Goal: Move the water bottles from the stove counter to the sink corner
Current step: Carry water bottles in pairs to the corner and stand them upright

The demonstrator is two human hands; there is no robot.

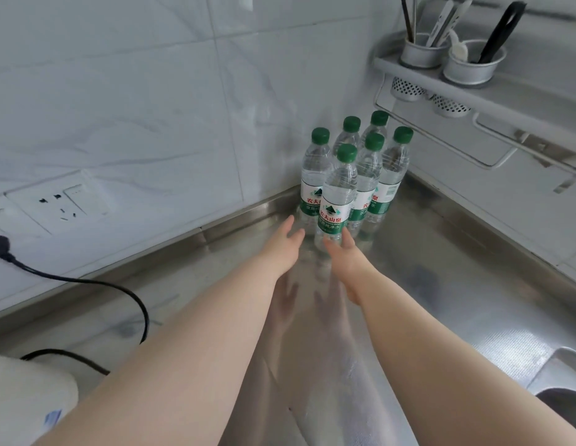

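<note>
Water bottles point(365, 185), six with green caps, stand upright and close together in the corner of the steel counter point(441, 252), against the tiled wall point(151, 107). The left hand point(281, 249) and the right hand point(347, 262) are at the base of the front bottle point(337, 201), one each side, fingers straight, holding nothing. Whether the fingertips touch it, I cannot tell.

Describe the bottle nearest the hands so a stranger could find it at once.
Where the steel counter meets the tiled walls in a corner, six green-capped bottles stand. Pick the front bottle, the only one with no other bottle before it.
</note>
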